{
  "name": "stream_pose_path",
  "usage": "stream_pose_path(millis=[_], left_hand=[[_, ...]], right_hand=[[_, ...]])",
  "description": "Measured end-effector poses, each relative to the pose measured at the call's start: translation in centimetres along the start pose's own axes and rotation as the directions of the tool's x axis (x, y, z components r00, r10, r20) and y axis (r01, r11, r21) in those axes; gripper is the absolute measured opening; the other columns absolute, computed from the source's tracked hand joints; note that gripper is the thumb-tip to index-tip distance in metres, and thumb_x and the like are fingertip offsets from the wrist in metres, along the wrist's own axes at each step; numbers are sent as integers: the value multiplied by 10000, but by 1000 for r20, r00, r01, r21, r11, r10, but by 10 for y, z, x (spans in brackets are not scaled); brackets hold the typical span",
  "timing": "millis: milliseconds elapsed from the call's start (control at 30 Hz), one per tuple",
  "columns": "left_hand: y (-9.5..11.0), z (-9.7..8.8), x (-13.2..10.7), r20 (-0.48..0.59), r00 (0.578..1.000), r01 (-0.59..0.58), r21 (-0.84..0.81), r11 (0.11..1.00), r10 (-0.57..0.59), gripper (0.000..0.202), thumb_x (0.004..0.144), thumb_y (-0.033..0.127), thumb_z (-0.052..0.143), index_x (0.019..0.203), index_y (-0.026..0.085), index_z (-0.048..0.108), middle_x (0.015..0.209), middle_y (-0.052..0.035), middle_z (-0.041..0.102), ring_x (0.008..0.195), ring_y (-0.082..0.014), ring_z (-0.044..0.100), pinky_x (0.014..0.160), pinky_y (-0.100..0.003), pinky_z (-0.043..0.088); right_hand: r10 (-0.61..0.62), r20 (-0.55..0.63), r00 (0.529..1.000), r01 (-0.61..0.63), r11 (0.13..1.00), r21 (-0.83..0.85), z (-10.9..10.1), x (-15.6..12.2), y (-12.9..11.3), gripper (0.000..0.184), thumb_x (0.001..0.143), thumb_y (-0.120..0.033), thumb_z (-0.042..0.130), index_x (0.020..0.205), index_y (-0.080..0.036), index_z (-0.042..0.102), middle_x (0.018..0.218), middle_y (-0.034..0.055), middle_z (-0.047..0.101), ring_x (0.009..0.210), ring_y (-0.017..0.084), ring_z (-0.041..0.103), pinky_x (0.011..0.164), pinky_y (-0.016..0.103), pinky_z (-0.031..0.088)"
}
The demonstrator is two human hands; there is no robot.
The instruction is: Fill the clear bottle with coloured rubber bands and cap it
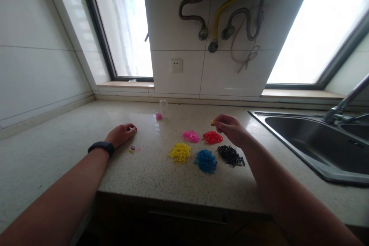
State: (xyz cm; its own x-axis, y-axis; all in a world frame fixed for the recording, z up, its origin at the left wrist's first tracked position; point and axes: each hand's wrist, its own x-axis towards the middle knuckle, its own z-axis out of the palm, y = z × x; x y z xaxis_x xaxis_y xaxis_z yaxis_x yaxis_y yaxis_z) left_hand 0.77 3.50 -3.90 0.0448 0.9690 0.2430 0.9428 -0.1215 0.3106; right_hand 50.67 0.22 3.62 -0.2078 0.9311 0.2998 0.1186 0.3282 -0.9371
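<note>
- The right hand, just right of the frame's middle, is raised a little over the countertop. Its thumb and fingertips are pinched together on a small yellow band, and the other fingers are curled in.
- The yellow band is at the hand's left tip, above the red pile and clear of it.
- The left hand, left of centre, lies palm down on the countertop with its fingers loosely bent and close together. I cannot tell whether anything is under the tips. A black wristband circles the wrist.
- A few loose bands, yellow and pink, lie just below that hand.
- Five heaps of small bands sit in the middle of the frame: a pink pile beside the red one, and below them a yellow pile, a blue pile and a black pile.
- Further up, a small pink object lies near a clear little bottle.
- A steel sink with a tap fills the right edge.
</note>
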Motion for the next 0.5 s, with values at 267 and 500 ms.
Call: stream_pose_path(millis=[267,500], left_hand=[[-2,0,-2,51,999,-5,-25,1000,6,482,890,577,429,1073,220,698,939,-54,725,836,-216,666,753,-284,471],[4,-4,-6,38,999,0,-28,1000,1,473,841,555,463,1046,219,726,920,-49,734,828,-220,669,764,-283,490]], right_hand=[[-10,-20,1000,10,1000,15,-2,-5,13,307,692,-400,765,833,-150,658,726,11,619,593,85,482,563,238,408],[-70,-11,998,70,992,103,5,-16,-1,276,714,-392,773,829,-169,657,762,21,651,594,80,488,572,239,423]])
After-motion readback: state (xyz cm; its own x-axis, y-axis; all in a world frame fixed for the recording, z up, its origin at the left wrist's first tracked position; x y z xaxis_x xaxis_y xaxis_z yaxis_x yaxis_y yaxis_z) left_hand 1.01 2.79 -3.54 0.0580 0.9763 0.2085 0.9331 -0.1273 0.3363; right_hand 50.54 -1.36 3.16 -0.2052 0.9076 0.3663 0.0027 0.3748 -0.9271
